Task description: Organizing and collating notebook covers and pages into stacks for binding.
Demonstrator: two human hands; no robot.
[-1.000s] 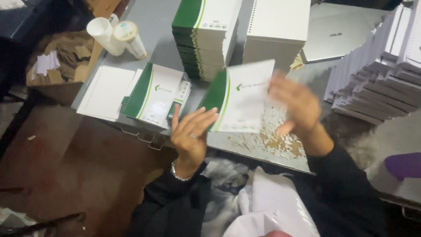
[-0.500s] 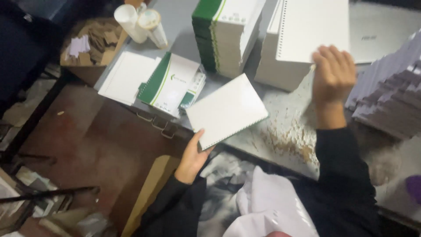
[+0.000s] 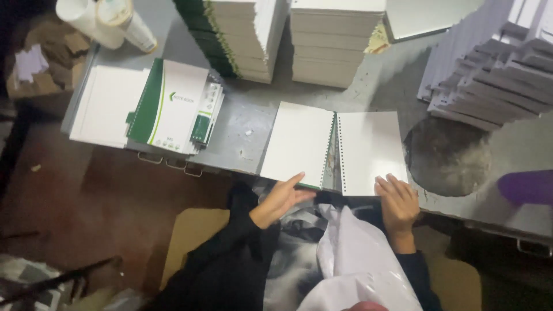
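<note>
Two white punched sheets (image 3: pixel 334 147) lie touching both hands' (image 3: pixel 397 201) fingertips.

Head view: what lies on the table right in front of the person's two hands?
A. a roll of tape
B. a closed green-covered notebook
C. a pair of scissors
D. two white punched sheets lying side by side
D: the left hand and right hand rest at the near edges of two white punched sheets, holes along their facing edges.
</note>
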